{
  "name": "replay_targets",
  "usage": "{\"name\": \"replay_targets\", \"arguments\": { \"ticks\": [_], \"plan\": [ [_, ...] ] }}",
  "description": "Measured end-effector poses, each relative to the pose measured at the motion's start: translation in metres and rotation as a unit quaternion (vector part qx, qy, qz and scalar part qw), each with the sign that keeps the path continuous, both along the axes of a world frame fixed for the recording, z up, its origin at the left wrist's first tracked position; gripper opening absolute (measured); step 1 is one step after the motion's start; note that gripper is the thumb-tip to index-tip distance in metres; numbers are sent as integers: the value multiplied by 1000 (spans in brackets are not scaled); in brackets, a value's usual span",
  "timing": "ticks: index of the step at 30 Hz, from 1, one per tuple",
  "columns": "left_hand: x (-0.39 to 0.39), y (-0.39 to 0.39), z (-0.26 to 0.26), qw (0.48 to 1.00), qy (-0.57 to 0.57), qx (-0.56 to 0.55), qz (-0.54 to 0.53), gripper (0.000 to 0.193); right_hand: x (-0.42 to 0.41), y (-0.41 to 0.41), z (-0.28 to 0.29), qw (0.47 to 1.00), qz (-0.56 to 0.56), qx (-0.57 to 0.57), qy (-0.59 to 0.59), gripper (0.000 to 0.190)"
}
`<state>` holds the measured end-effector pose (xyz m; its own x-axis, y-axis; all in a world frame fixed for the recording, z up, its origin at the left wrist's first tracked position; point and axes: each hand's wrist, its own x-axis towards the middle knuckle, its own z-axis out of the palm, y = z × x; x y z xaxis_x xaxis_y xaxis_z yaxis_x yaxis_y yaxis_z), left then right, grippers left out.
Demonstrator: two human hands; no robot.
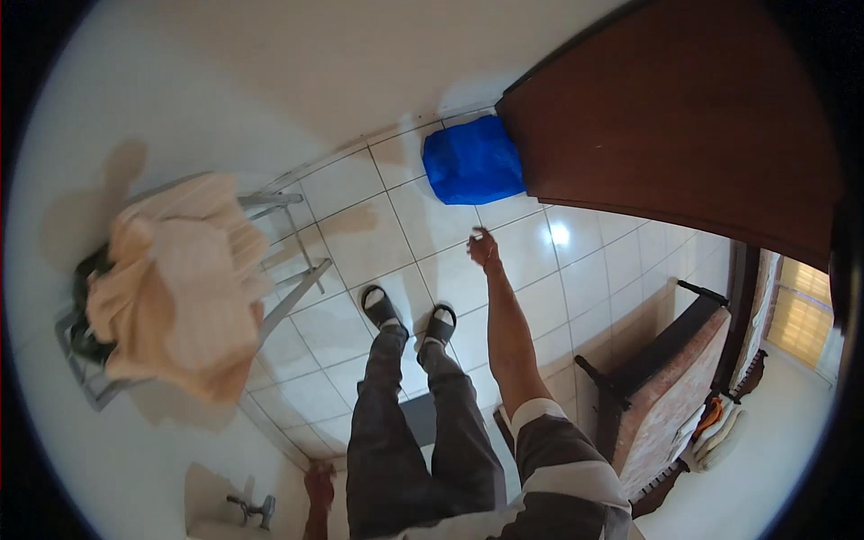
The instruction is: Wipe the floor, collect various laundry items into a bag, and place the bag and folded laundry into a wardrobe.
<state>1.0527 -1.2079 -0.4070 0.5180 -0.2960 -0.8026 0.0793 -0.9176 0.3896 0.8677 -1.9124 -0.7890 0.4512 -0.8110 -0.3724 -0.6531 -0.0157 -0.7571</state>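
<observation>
My right hand (483, 248) hangs above the tiled floor with its fingers loosely curled and nothing seen in it. Just beyond it, a blue bag (474, 162) lies on the floor against a dark brown wooden cabinet (675, 115). Low on the left side is my left hand (320, 482), blurred, beside my leg and right of a metal tap (260, 511); whether its fingers are closed is unclear. A peach cloth (196, 297) is draped over a grey metal rack (297, 297) to the left, a dark green item partly hidden behind it.
A bed with a dark wooden frame (665, 347) and a patterned mattress (675, 405) stands at the right, with folded items (721, 439) near it. Yellow curtains (802, 297) hang at the far right. A wall (270, 61) runs behind the rack and the bag. A grey mat (420, 420) shows between my legs.
</observation>
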Motion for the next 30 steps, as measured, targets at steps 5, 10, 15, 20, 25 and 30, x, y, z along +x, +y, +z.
{"name": "replay_targets", "arguments": {
  "ticks": [5,10,15,20,25,30],
  "plan": [
    [-44,123,-25,954,89,209,196,25,92,-3,-104,905,-159,363,-152,92],
    [-57,134,-51,923,197,316,101,33,151,-20,-147,896,-272,339,-97,83],
    [-42,65,-98,989,30,115,90,26,148,-29,-76,938,-327,-52,-99,28],
    [3,-66,-47,985,-116,-96,-81,23,150,56,161,964,-191,-13,-186,20],
    [19,-216,67,953,-152,-249,82,14,103,112,474,979,78,94,-163,60],
    [61,-244,191,867,-337,-359,79,30,79,154,701,901,340,221,-154,66]
  ]
}}
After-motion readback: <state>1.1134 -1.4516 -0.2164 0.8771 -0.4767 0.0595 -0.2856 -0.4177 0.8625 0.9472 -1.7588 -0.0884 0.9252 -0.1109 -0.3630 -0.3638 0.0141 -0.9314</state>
